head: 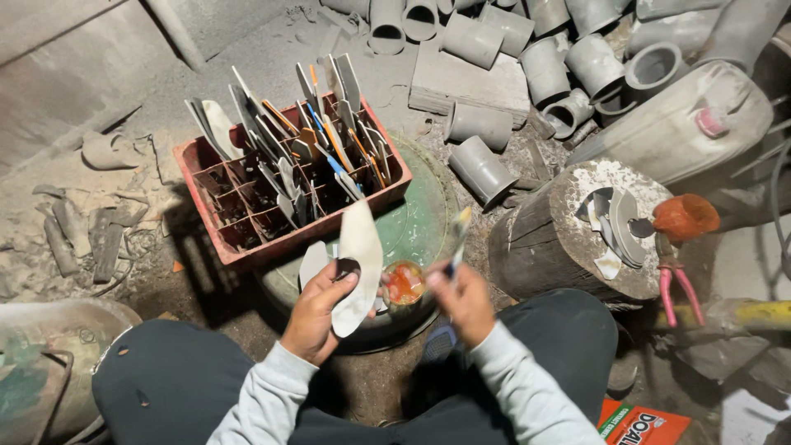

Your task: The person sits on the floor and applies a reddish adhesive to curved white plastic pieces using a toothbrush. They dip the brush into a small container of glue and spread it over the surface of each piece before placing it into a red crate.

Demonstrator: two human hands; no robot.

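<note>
Head view, looking down past my knees. My left hand (317,317), at lower centre of the frame, is closed around a pale curved blade (358,268), thumb on its face and fingers behind; the blade stands nearly upright and tilts slightly right. My right hand (465,301), just right of it, is closed around a thin brush (456,243) that points up and a little right. Between the two hands sits a small jar (404,283) with orange contents; I cannot tell whether either hand touches it. Directly above the hands a red crate (288,185), divided into compartments, rests on a green drum (420,227) and holds many similar blades (305,140) standing on end, mostly in its upper and right cells. At right of centre a log stump (568,235) carries a few grey blade pieces (618,222) on its whitened top; an orange cap (685,216) and pink-handled pliers (677,284) lie at its right edge. Grey pipe sections (527,49) are heaped along the upper right, with a grey slab (461,78) among them. The floor (82,222) at left is dusty and strewn with scraps. An orange packet (638,424) lies at lower right.
</note>
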